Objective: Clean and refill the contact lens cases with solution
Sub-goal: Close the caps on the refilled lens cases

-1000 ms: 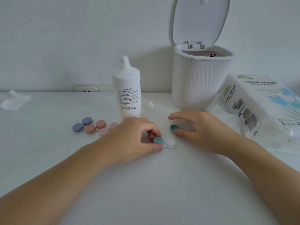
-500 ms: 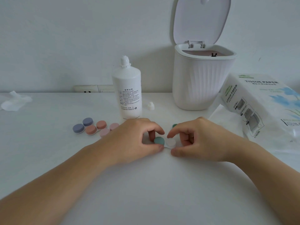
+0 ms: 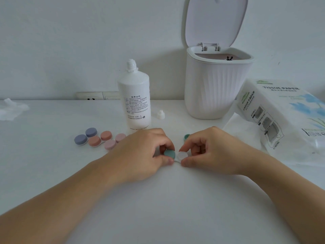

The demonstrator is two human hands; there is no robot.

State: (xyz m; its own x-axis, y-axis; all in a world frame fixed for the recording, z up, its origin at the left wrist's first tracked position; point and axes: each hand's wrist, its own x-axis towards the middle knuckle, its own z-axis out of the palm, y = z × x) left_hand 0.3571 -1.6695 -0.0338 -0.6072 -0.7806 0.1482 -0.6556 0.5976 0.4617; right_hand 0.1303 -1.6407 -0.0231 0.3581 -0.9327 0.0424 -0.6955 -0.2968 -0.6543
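The green-capped lens case lies on the white worktop, in front of the solution bottle and slightly to its right. The left hand pinches the remaining teal cap between thumb and fingers. The right hand pinches the uncapped white well beside it. Both hands are therefore clamped on the same case, nearly touching each other.

1 loose teal cap sits right of the bottle, partly hidden behind the right hand. The bottle stands upright with its nozzle bare; its small white cap rests just to its right. 3 closed cases, purple, orange and pink, sit to the bottle's left.

Risks, as judged:
- Twisting the cap may tip the open well and spill any contents.
- A forearm sweep could knock over the uncapped bottle.
- The loose cap may be nudged away unnoticed.
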